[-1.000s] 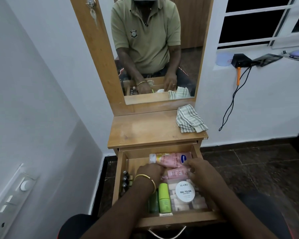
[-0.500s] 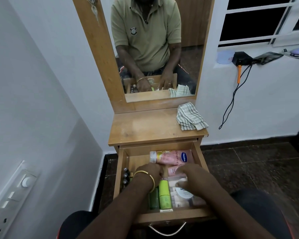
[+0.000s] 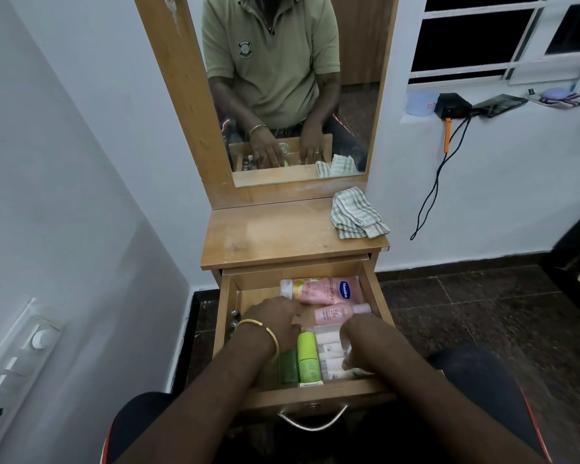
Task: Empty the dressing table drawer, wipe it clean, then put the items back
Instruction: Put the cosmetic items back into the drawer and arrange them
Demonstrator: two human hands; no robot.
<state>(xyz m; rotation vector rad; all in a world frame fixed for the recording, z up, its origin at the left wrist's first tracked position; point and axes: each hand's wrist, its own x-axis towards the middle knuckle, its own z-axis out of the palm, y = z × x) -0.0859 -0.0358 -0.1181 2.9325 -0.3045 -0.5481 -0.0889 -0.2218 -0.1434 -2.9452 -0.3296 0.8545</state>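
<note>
The wooden drawer [image 3: 315, 395] of the dressing table stands pulled out, full of toiletries. A large pink Vaseline bottle [image 3: 325, 289] lies along the back, with a small pink bottle [image 3: 339, 313] in front of it. Two green bottles [image 3: 307, 356] lie at the front middle, beside a clear box of white tubes [image 3: 327, 349]. My left hand [image 3: 275, 321], with a gold bangle, reaches down into the drawer left of the small pink bottle, fingers fairly straight. My right hand [image 3: 365, 343] curls over a white round tub at the front right, mostly hiding it.
A striped cloth [image 3: 357, 217] lies folded on the right of the table top [image 3: 275, 232]. Small dark bottles [image 3: 234, 318] stand along the drawer's left wall. The mirror [image 3: 282, 95] rises behind. A wall with switches [image 3: 14, 363] is close on the left; tiled floor lies to the right.
My right hand slid from the small pink bottle toward me and closed over the white round tub. My left hand stayed near the drawer's middle. The view tilted down.
</note>
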